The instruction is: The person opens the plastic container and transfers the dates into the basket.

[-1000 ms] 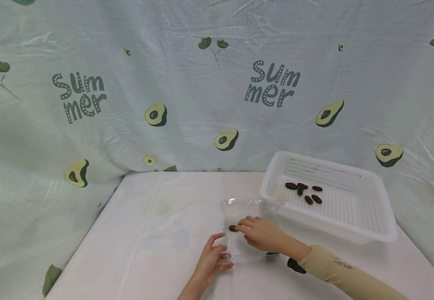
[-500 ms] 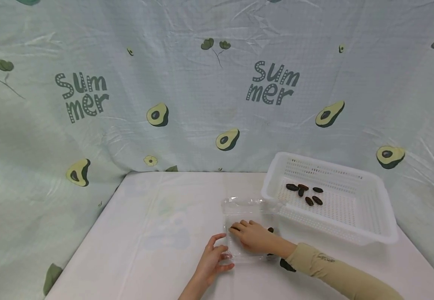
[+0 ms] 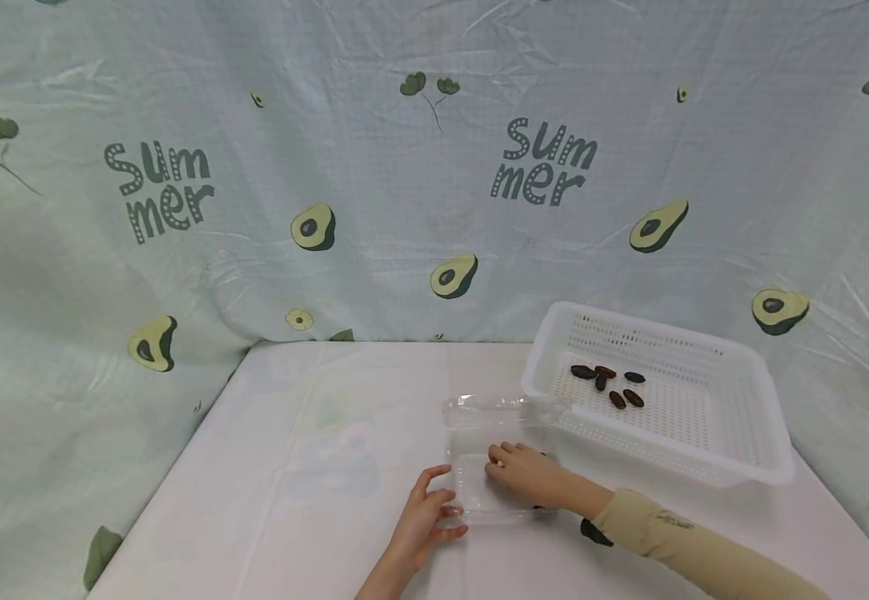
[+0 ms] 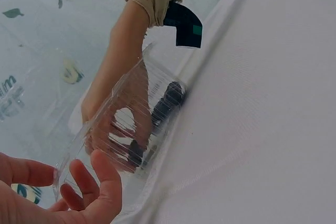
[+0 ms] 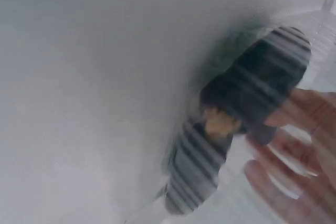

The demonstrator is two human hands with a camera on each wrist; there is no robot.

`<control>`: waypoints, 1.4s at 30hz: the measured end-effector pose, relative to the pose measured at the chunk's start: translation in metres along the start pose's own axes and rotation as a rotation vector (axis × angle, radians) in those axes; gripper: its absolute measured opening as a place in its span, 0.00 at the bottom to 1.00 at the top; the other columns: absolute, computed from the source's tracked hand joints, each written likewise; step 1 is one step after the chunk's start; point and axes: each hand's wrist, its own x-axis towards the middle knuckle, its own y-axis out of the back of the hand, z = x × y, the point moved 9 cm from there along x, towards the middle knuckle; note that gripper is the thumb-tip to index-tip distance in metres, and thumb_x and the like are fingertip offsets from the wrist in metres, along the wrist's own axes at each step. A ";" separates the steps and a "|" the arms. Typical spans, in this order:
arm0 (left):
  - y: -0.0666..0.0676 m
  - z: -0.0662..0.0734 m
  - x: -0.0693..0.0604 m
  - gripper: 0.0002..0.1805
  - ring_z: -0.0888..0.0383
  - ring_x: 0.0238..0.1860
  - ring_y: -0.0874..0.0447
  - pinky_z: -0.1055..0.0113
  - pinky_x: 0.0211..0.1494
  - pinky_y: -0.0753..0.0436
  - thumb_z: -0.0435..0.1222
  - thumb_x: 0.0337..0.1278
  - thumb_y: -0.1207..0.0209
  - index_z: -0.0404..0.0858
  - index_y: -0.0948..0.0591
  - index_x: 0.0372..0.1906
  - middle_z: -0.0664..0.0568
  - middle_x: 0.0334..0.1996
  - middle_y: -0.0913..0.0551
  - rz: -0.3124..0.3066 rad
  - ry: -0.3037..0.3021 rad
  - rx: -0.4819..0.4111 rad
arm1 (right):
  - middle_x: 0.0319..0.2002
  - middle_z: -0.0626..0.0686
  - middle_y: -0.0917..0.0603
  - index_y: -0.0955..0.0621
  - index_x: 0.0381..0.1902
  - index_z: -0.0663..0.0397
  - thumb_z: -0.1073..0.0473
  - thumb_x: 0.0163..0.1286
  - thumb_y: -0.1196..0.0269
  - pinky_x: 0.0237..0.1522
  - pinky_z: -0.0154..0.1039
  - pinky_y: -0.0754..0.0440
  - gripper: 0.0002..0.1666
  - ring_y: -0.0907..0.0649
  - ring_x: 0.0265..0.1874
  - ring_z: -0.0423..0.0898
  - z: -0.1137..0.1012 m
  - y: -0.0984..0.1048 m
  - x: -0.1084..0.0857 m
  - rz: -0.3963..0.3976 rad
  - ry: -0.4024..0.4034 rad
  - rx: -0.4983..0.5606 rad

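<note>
A clear plastic container (image 3: 505,514) lies open on the table, its lid (image 3: 486,407) folded back. My left hand (image 3: 419,521) grips its left edge between thumb and curled fingers, seen closely in the left wrist view (image 4: 100,187). Inside the container is my right hand (image 3: 531,479), fingers bent down, pinching a dark date (image 4: 135,153) seen through the plastic in the left wrist view. More dark dates (image 4: 170,95) lie along the container's right side. In the right wrist view, the fingers (image 5: 310,111) are beside large, blurred dates (image 5: 262,72); their exact contact is partly hidden.
A white perforated basket (image 3: 734,467) stands behind and right of the container, with several dates (image 3: 632,398) on its bottom. The white-covered table (image 3: 314,467) meets a printed curtain (image 3: 374,167) behind. A black wrist device (image 4: 189,27) is on the right arm.
My right hand moved left inside the container, then back rightward; the date earlier at the left side is no longer visible there. My left hand has stayed on the container's edge.
</note>
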 end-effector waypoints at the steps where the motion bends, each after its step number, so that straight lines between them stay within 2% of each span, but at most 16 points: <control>1: 0.000 0.000 0.000 0.25 0.63 0.26 0.29 0.67 0.30 0.19 0.31 0.56 0.55 0.36 0.43 0.61 0.52 0.32 0.31 0.000 -0.001 0.002 | 0.34 0.45 0.28 0.26 0.36 0.45 0.57 0.58 0.42 0.29 0.30 0.28 0.07 0.28 0.31 0.40 0.001 0.001 -0.002 0.001 0.004 0.001; 5: 0.000 0.001 0.000 0.26 0.63 0.26 0.29 0.67 0.30 0.19 0.31 0.56 0.56 0.36 0.43 0.61 0.52 0.31 0.31 -0.004 0.001 0.007 | 0.33 0.43 0.28 0.27 0.36 0.43 0.56 0.56 0.39 0.30 0.30 0.30 0.10 0.29 0.31 0.39 0.006 0.011 -0.013 0.047 0.035 -0.011; 11: 0.000 0.001 0.001 0.26 0.64 0.26 0.29 0.67 0.30 0.19 0.30 0.56 0.55 0.35 0.43 0.61 0.54 0.30 0.31 -0.011 -0.007 -0.002 | 0.32 0.42 0.29 0.28 0.37 0.44 0.58 0.43 0.31 0.29 0.30 0.38 0.22 0.34 0.29 0.39 0.015 0.046 -0.034 0.171 0.090 -0.026; 14: 0.000 0.001 0.000 0.27 0.64 0.26 0.29 0.67 0.30 0.19 0.31 0.55 0.55 0.36 0.43 0.61 0.54 0.30 0.31 -0.004 -0.005 -0.005 | 0.33 0.43 0.28 0.27 0.36 0.44 0.60 0.49 0.35 0.29 0.31 0.37 0.16 0.34 0.29 0.39 0.022 0.060 -0.047 0.195 0.084 -0.054; 19: 0.000 0.002 0.000 0.25 0.64 0.26 0.28 0.66 0.31 0.18 0.32 0.53 0.52 0.39 0.39 0.59 0.53 0.29 0.31 -0.030 -0.051 -0.021 | 0.33 0.44 0.27 0.27 0.36 0.46 0.61 0.45 0.34 0.28 0.32 0.35 0.19 0.33 0.29 0.40 0.043 0.078 -0.071 0.189 0.051 -0.091; 20: 0.000 0.001 0.000 0.25 0.64 0.26 0.28 0.66 0.32 0.18 0.32 0.52 0.51 0.39 0.39 0.58 0.53 0.29 0.31 -0.034 -0.057 -0.022 | 0.32 0.44 0.28 0.27 0.36 0.47 0.61 0.37 0.30 0.27 0.33 0.36 0.25 0.33 0.29 0.41 0.048 0.082 -0.076 0.181 0.046 -0.091; 21: 0.000 0.001 0.001 0.25 0.64 0.25 0.27 0.66 0.32 0.18 0.32 0.52 0.52 0.39 0.38 0.58 0.53 0.29 0.31 -0.038 -0.061 -0.022 | 0.32 0.45 0.28 0.27 0.36 0.48 0.61 0.37 0.30 0.27 0.33 0.37 0.25 0.34 0.28 0.41 0.054 0.085 -0.080 0.176 0.040 -0.090; 24: 0.000 0.001 0.000 0.25 0.64 0.25 0.28 0.66 0.31 0.18 0.32 0.53 0.53 0.38 0.40 0.59 0.53 0.29 0.32 -0.022 -0.038 -0.015 | 0.32 0.46 0.28 0.28 0.36 0.49 0.61 0.57 0.45 0.27 0.35 0.36 0.08 0.33 0.28 0.43 0.077 0.094 -0.093 0.192 0.000 -0.086; 25: 0.000 0.001 0.000 0.27 0.64 0.25 0.29 0.66 0.31 0.19 0.32 0.53 0.53 0.37 0.41 0.60 0.53 0.30 0.32 -0.006 -0.020 -0.007 | 0.32 0.47 0.28 0.27 0.36 0.50 0.60 0.62 0.52 0.26 0.35 0.35 0.07 0.33 0.28 0.43 0.086 0.097 -0.097 0.204 -0.021 -0.083; 28: 0.000 0.002 -0.001 0.27 0.64 0.25 0.29 0.67 0.30 0.19 0.31 0.54 0.54 0.36 0.43 0.62 0.53 0.30 0.32 0.008 0.005 -0.005 | 0.31 0.49 0.27 0.26 0.34 0.52 0.56 0.67 0.75 0.25 0.37 0.33 0.28 0.30 0.28 0.45 0.117 0.102 -0.108 0.245 -0.083 -0.097; 30: 0.000 0.002 -0.001 0.27 0.64 0.25 0.29 0.68 0.30 0.19 0.31 0.55 0.55 0.36 0.43 0.62 0.53 0.30 0.32 0.009 0.010 -0.004 | 0.31 0.50 0.26 0.25 0.34 0.53 0.55 0.68 0.77 0.24 0.38 0.33 0.30 0.29 0.28 0.46 0.139 0.101 -0.114 0.258 -0.123 -0.101; 33: 0.001 0.000 0.001 0.27 0.63 0.25 0.29 0.68 0.30 0.19 0.31 0.55 0.55 0.36 0.43 0.62 0.54 0.29 0.33 0.008 0.012 -0.008 | 0.30 0.52 0.27 0.26 0.34 0.55 0.59 0.67 0.66 0.22 0.39 0.33 0.19 0.29 0.27 0.47 0.171 0.095 -0.124 0.257 -0.166 -0.106; 35: 0.001 0.000 0.001 0.27 0.63 0.25 0.29 0.68 0.30 0.19 0.30 0.55 0.55 0.36 0.43 0.61 0.54 0.29 0.33 0.006 0.010 -0.011 | 0.29 0.53 0.28 0.27 0.33 0.56 0.64 0.60 0.54 0.21 0.40 0.33 0.08 0.30 0.26 0.48 0.189 0.091 -0.129 0.252 -0.192 -0.110; 36: 0.001 0.000 0.001 0.27 0.64 0.25 0.29 0.68 0.30 0.19 0.30 0.55 0.55 0.36 0.43 0.61 0.54 0.28 0.33 0.005 0.007 -0.011 | 0.29 0.53 0.28 0.28 0.33 0.56 0.66 0.54 0.48 0.20 0.40 0.34 0.07 0.30 0.25 0.48 0.197 0.088 -0.131 0.248 -0.204 -0.113; 39: 0.000 0.001 0.000 0.27 0.64 0.25 0.29 0.68 0.30 0.19 0.30 0.54 0.54 0.35 0.43 0.62 0.54 0.28 0.32 0.002 0.002 -0.008 | 0.27 0.52 0.30 0.28 0.32 0.56 0.70 0.40 0.39 0.18 0.39 0.37 0.17 0.32 0.24 0.48 0.215 0.079 -0.135 0.217 -0.238 -0.123; 42: 0.000 0.002 -0.001 0.27 0.64 0.25 0.30 0.68 0.30 0.19 0.30 0.54 0.54 0.35 0.43 0.62 0.54 0.28 0.32 0.002 0.001 -0.007 | 0.26 0.51 0.31 0.29 0.31 0.55 0.71 0.39 0.36 0.19 0.37 0.40 0.19 0.33 0.23 0.46 0.227 0.066 -0.135 0.144 -0.266 -0.120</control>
